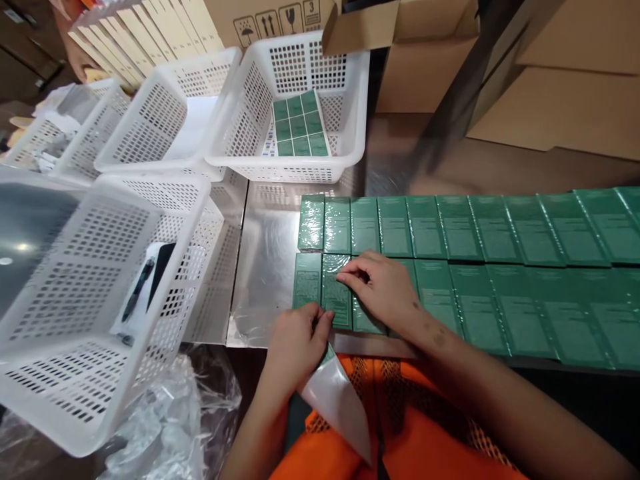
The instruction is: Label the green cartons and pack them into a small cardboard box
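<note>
Your right hand (383,287) lies flat, fingers bent and nearly closed, at the centre of the frame, pressing down on the green packets (450,267) without gripping any of them. The packets lie in two rows, edge to edge, running from the centre to the right edge of the frame on the metal desk (267,267). Your fingertips (345,275) touch the second packet from the left in the lower row. Your left hand (300,340), just below and to the left of the right hand, is curled almost closed and pinches the lower edge of the same packet area between thumb and fingers. A silver sheet (340,407) hangs below this hand over the orange vest (400,427) at the bottom centre; whether the hand holds that sheet cannot be told. A white basket (235,127) at the upper centre contains a green label sheet (300,125). A second white basket (65,313) at the lower left holds a pen (136,290). Cardboard boxes (565,93) stand at the upper right. Clear plastic wrap (170,427) lies at the lower left.
</note>
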Action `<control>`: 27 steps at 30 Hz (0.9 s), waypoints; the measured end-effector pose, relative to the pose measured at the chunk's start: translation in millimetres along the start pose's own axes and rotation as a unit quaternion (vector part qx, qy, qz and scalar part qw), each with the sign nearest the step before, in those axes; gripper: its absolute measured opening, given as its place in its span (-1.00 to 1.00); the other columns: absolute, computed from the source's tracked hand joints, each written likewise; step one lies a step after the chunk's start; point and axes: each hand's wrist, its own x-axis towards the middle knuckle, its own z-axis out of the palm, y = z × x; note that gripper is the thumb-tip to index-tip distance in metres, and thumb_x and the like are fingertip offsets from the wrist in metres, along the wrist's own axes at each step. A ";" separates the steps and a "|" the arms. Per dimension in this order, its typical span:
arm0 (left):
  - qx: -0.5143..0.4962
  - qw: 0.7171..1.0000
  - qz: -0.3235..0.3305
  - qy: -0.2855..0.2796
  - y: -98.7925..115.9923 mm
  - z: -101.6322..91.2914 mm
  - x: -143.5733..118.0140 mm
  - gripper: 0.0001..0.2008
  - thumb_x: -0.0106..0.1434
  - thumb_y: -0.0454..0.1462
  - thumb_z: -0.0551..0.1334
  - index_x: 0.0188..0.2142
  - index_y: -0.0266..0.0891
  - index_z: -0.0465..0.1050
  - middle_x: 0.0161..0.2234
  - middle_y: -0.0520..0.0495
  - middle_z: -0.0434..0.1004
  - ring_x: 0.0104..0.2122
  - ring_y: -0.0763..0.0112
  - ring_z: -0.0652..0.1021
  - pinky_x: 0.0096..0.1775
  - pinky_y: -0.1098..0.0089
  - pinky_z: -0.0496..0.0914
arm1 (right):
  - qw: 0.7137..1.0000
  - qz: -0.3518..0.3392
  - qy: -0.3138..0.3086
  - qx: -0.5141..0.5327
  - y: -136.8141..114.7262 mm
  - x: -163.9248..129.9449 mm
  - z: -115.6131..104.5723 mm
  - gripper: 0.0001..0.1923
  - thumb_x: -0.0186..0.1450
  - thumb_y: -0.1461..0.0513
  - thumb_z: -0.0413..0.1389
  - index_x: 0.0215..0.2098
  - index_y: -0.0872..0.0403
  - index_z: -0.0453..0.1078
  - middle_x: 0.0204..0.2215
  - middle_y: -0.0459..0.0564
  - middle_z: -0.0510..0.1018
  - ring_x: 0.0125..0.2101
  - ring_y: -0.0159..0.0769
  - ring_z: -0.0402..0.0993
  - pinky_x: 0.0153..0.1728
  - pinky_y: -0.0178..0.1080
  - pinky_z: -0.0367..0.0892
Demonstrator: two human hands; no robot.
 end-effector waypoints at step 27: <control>-0.233 0.819 -0.013 0.524 -3.6 0.3 -19.1 -0.57 0.36 0.01 0.13 -0.55 -0.17 0.28 -0.64 0.09 0.37 -0.58 0.45 0.37 -0.45 0.43 0.27 | 0.967 -0.218 0.026 0.129 -56.2 -59.4 11.9 -0.62 0.28 0.19 0.27 0.04 -0.02 0.36 -0.30 -0.06 0.61 -0.28 -0.22 0.52 -0.21 -0.15 0.40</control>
